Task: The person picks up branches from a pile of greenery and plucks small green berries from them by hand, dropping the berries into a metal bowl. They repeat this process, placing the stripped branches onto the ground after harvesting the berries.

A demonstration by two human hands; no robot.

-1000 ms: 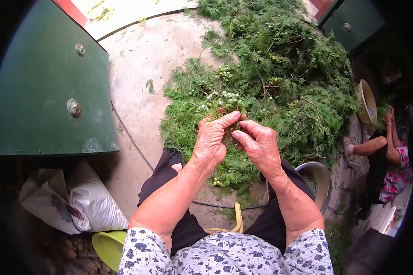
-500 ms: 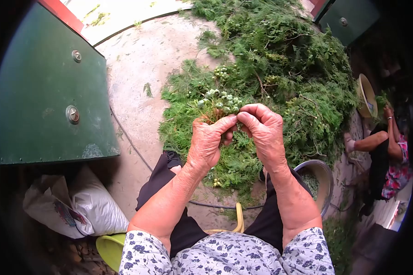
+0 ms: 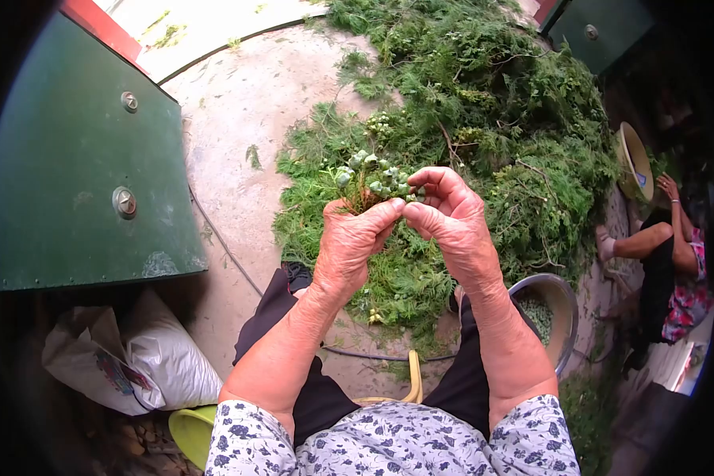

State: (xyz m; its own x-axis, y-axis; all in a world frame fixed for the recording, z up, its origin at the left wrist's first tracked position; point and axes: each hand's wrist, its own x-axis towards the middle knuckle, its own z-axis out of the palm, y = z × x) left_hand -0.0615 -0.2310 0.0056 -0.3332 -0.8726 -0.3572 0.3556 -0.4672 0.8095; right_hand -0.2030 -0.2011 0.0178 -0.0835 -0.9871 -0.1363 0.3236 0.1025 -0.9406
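A small sprig with pale green, knobbly cones is pinched at its stems by my left hand, thumb pressed over the fingers. My right hand is at the right side of the cluster, its thumb near my left thumb tip and its index finger curled over the cones at that edge. Whether a cone sits between those fingers is hard to make out. Behind and below both hands lies a big heap of green conifer branches. Right of my right forearm stands a metal basin with small green cones inside.
On the left are a green metal door panel, a white sack and a yellow-green basin. A dark cable crosses the floor. At the far right another person sits by a yellowish basin.
My right index finger has lifted and parted from the thumb. My left hand has shifted slightly left with the sprig. The other person's hand has moved away from some greenery.
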